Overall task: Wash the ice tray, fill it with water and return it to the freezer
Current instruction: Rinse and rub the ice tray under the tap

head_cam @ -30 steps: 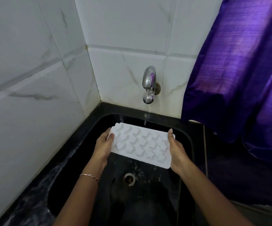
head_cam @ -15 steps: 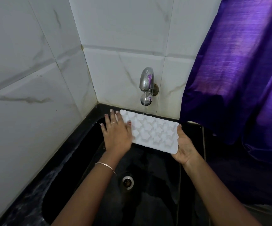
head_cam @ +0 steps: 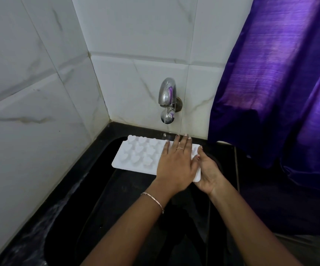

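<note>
A white ice tray (head_cam: 138,154) with heart-shaped cells is held over the black sink (head_cam: 97,198), just under the steel tap (head_cam: 167,98). A thin stream of water falls from the tap onto the tray's far edge. My right hand (head_cam: 208,172) grips the tray's right end, thumb on top. My left hand (head_cam: 176,162) lies flat on the tray's right half, fingers straight and spread, covering the cells there. The left half of the tray is uncovered.
White marble-look tiles form the corner behind and to the left. A purple curtain (head_cam: 280,83) hangs at the right over the black counter (head_cam: 270,189). The counter's left strip (head_cam: 30,227) is wet.
My left hand slid from the tray's left end across to its right half. The tray stayed near the tap, held at the right end by my right hand.
</note>
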Available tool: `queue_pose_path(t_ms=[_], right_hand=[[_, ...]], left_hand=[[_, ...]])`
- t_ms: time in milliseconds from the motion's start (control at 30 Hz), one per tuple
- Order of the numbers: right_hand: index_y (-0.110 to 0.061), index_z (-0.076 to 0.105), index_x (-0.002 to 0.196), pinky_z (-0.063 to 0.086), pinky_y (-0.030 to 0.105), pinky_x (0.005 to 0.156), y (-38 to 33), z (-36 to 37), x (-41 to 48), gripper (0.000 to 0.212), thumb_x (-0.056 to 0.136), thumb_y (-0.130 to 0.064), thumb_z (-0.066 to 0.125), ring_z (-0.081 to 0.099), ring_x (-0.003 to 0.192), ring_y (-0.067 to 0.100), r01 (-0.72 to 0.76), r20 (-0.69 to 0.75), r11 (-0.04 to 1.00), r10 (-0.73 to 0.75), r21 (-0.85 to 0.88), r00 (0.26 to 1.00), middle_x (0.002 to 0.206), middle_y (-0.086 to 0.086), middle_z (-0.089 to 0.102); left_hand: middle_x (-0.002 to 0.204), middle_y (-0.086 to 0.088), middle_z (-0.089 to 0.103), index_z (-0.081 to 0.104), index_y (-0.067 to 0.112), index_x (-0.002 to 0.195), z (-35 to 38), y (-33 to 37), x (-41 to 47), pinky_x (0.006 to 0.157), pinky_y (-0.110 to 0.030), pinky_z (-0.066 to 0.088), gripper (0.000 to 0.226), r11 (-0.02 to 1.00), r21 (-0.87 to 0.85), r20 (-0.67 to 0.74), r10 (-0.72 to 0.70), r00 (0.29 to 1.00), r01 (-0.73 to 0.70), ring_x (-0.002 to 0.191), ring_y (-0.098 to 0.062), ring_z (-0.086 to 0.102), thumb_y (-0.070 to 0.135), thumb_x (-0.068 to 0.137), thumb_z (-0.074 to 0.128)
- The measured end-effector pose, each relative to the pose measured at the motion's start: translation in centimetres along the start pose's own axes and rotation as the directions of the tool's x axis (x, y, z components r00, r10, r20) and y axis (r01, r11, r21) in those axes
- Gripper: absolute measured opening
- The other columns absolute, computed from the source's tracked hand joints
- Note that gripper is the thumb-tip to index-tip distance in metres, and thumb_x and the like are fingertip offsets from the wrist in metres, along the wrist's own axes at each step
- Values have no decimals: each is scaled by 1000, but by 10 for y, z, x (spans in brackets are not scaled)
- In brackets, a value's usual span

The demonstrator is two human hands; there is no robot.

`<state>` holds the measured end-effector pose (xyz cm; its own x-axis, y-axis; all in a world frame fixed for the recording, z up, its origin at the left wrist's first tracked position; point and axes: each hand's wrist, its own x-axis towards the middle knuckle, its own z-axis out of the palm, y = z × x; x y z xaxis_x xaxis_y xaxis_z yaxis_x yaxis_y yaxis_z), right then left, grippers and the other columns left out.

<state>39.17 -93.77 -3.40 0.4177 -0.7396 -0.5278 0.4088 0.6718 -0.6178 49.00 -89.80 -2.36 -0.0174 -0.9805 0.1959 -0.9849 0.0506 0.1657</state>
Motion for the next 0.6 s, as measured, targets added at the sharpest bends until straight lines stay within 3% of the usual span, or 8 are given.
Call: queue_pose_path(t_ms=[67,167,300,400,500,600], right_hand=[[-11,64,114,60,35,65,1,3,0,56,101,-52,28,74,85,21,24,-32,1000,-25,-15,999,100,10,75],[-9,62,119,57,37,75,5,11,3,57,98,-55,35,71,92,24,38,-97,999,-40,-18,994,107,14,72],[-12,65,95,53,26,54,8,19,-4,51,100,-53,34,72,66,18,86,-165,985,-110,-147,980,77,6,74],[-10,67,110,58,38,75,8,19,-8,56,97,-56,38,73,86,26,106,-157,975,-138,-195,978,94,9,76],[-16,67,111,57,46,86,9,15,-13,54,95,-59,38,72,95,25,151,-169,954,-199,-261,965,103,5,75],[-20,67,110,56,51,86,1,14,-20,51,94,-60,40,71,96,25,183,-179,943,-238,-278,955,105,3,74]], left_hand=[[160,-2,21,22,16,153,-2,-7,7,121,-39,3,83,998,-53,-7,-44,999,43,149,-20,9,62,86,3],[152,-8,36,32,14,148,-7,-18,20,119,-39,9,85,988,-104,-2,-117,993,116,144,-25,22,69,87,10],[137,-13,52,46,13,139,-14,-40,39,117,-43,14,70,967,-72,-25,-246,969,244,133,-28,39,62,95,23],[121,-10,64,63,18,120,-15,-62,44,114,-45,21,67,947,-51,-86,-322,943,318,120,-27,50,63,94,20],[134,-11,55,55,17,130,-12,-86,41,114,-50,16,69,894,-113,-143,-446,883,433,131,-29,40,64,94,19],[144,-14,45,43,12,140,-16,-116,32,115,-56,13,78,792,-187,-124,-605,786,581,139,-34,28,67,92,17]])
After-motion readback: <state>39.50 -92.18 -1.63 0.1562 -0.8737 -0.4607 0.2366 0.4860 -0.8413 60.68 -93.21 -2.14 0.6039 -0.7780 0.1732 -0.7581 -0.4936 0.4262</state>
